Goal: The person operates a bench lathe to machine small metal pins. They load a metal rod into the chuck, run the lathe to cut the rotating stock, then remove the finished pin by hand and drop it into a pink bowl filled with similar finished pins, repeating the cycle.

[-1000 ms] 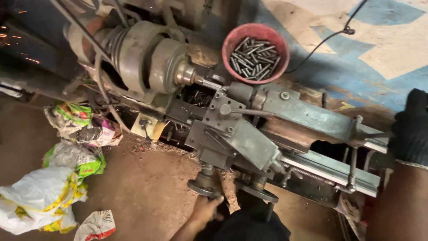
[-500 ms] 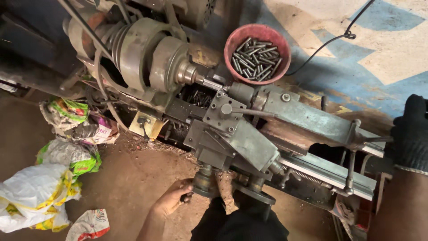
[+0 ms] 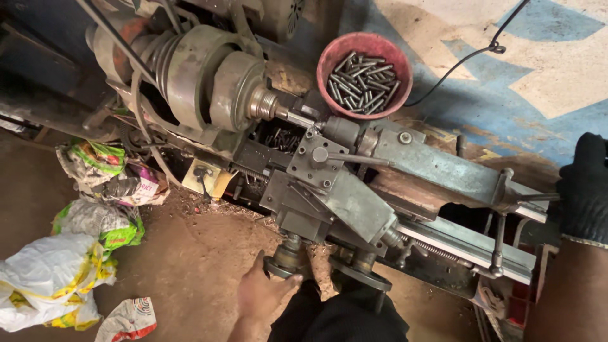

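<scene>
Bare left hand (image 3: 263,294) gripping the lathe's handwheel (image 3: 288,261), black-gloved right hand (image 3: 584,190) closed on a lever (image 3: 535,198) at the far end, red bowl of steel pins (image 3: 364,66) beyond the carriage

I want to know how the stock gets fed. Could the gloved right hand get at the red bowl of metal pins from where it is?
Probably yes. The right hand rests at the lathe's tailstock end; the red bowl sits open-topped behind the machine, with only a thin black cable across the way.

A grimy grey metal lathe (image 3: 329,190) runs diagonally across the view. Its round handwheel (image 3: 286,263) sits at the near edge, a lever (image 3: 535,197) at the far right end.
</scene>
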